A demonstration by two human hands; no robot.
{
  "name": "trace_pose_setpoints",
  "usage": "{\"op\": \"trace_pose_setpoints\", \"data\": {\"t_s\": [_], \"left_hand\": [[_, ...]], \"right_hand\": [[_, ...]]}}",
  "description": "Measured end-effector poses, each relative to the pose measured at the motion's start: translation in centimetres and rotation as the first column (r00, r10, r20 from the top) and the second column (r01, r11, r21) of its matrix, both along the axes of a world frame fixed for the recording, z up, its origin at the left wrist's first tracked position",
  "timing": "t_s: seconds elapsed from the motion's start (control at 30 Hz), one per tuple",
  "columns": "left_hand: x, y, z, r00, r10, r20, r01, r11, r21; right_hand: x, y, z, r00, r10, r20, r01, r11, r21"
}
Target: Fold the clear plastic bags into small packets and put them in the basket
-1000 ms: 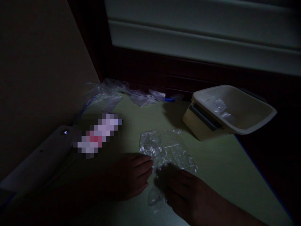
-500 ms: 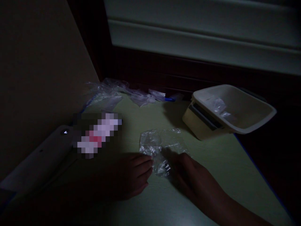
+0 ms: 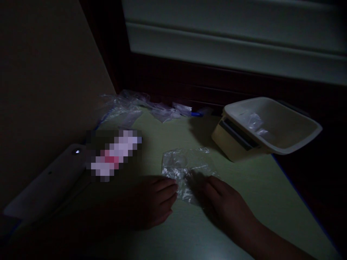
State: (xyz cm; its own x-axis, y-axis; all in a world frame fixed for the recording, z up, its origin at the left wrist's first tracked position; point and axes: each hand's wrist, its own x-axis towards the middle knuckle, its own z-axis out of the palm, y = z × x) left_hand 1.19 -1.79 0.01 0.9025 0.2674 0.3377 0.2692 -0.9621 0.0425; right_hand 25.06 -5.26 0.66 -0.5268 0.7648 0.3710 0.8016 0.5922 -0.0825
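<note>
Right hand point(image 3: 227, 206) has shifted forward; fingers curled, grip unclear. Left hand point(image 3: 158, 202), fingers loosely extended, best pins the clear, crinkled plastic film point(image 3: 175, 162) at its fingertips.

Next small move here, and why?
Probably the right hand should smooth the clear plastic film outward: it looks creased, that hand is at its right side, and the left hand sits at its near-left edge, perhaps steadying it.

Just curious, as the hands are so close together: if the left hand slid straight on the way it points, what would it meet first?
Most likely the clear bag, right in front of the left hand, though the dark hides whether they touch. Further on, roughly, comes the right hand.
</note>
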Motion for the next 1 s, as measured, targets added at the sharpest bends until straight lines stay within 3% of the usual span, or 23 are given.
{"op": "trace_pose_setpoints", "data": {"t_s": [0.2,0.53,0.77,1.0], "left_hand": [[0.1,-0.1,-0.1,0.999,-0.005,0.034,0.004,1.000,0.016],[0.2,-0.1,0.3,1.000,0.007,0.002,-0.007,1.000,-0.019],[-0.4,0.5,0.4,0.974,0.223,0.042,-0.223,0.975,-0.006],[-0.5,0.8,0.8,0.971,0.235,-0.038,-0.237,0.971,-0.043]], "right_hand": [[-0.5,-0.8,1.1,0.984,0.173,-0.032,-0.171,0.984,0.053],[0.0,-0.3,0.5,0.986,0.133,0.098,-0.132,0.991,-0.011],[0.6,-0.1,0.0,0.985,0.144,0.094,-0.138,0.988,-0.072],[0.7,0.3,0.2,0.987,0.145,0.069,-0.141,0.988,-0.055]]}}
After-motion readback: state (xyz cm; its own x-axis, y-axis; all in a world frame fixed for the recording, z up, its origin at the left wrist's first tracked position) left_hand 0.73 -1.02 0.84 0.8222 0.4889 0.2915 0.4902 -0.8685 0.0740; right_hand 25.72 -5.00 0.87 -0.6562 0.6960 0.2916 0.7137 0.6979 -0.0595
